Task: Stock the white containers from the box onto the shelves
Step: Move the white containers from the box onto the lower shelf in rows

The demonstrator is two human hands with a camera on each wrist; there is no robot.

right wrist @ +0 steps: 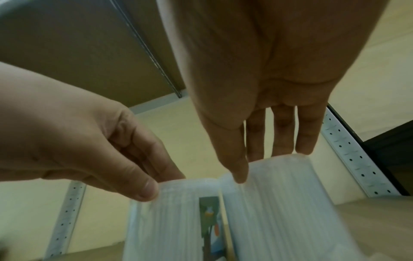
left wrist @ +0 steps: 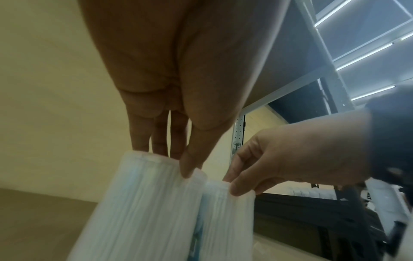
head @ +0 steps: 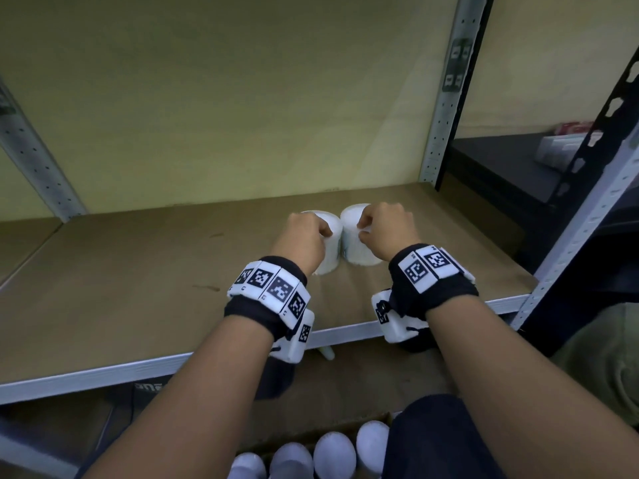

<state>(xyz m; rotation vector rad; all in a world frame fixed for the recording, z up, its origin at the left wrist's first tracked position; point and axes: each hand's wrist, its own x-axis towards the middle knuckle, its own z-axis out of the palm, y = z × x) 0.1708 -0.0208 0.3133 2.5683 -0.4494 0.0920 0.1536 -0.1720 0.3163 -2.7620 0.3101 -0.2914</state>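
Two white cylindrical containers stand upright and side by side on the brown shelf board (head: 138,288). My left hand (head: 320,229) pinches the top rim of the left container (head: 333,252) between thumb and fingers. My right hand (head: 363,229) pinches the top of the right container (head: 356,250) the same way. In the left wrist view my thumb (left wrist: 187,169) lies on the front of the left container's (left wrist: 143,203) rim, with the fingers behind it. In the right wrist view my thumb (right wrist: 240,174) sits on the right container (right wrist: 279,203). Both containers' bases look set on the board.
A cardboard box (head: 311,435) below the shelf holds several more white containers (head: 333,447). Perforated metal uprights (head: 446,98) frame the bay, with a yellow wall behind. A dark neighbouring shelf (head: 501,174) on the right carries some packages (head: 560,146). Bare board lies to the containers' left.
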